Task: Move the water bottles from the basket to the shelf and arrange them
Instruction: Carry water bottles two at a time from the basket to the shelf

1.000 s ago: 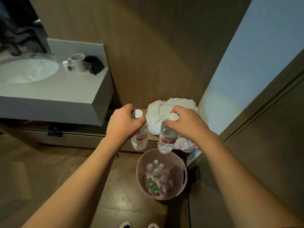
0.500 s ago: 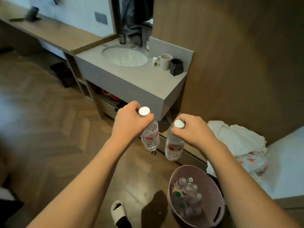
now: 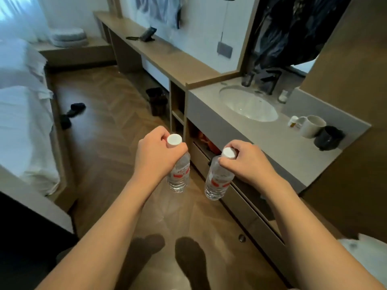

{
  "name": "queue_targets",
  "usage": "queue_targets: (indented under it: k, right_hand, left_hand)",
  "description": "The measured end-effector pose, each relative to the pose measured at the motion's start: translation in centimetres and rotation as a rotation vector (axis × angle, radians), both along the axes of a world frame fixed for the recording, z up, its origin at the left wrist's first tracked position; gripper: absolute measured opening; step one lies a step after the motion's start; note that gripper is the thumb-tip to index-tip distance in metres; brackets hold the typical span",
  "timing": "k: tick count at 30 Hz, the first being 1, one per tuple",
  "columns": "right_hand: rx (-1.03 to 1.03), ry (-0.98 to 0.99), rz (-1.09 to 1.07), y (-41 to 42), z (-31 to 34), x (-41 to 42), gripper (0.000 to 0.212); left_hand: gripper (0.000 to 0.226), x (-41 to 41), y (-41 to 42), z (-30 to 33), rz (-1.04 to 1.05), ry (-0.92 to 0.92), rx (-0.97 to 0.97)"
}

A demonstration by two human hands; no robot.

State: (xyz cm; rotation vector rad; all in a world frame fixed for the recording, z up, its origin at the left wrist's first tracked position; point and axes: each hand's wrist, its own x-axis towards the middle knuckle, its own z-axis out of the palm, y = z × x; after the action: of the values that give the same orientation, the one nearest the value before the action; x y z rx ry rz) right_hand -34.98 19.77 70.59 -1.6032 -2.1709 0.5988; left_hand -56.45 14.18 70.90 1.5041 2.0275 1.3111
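Clear water bottles hang pinched by the neck, left hand (image 3: 155, 158) gripping one bottle (image 3: 179, 172), right hand (image 3: 247, 162) another (image 3: 217, 181), mid-carry, wooden shelf (image 3: 163, 57) at twelve o'clock not reached.

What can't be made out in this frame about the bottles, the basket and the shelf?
- Basket: not in the head view at all, so the remaining bottles cannot be counted.
- Target shelf: cannot tell which surface it is.
- Bottle necks: covered by the left hand and right hand.
- Label text on the left bottle and right bottle: too small and blurred.
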Motion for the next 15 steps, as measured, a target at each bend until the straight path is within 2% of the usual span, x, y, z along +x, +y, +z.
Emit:
queue_targets:
  k: [8,15]
  right_hand:
    - [-0.049,-0.005,0.146,9.2,-1.4,-11.3,0.019]
    - [-0.077,0.012,0.243,20.9,-2.8,-20.2,0.021]
  left_hand:
    - [0.028,-10.5,6.7,-1.7,0.188,0.016,-0.064]
    - [0.027,-18.5,16.9,-2.2,0.283,0.079,-0.069]
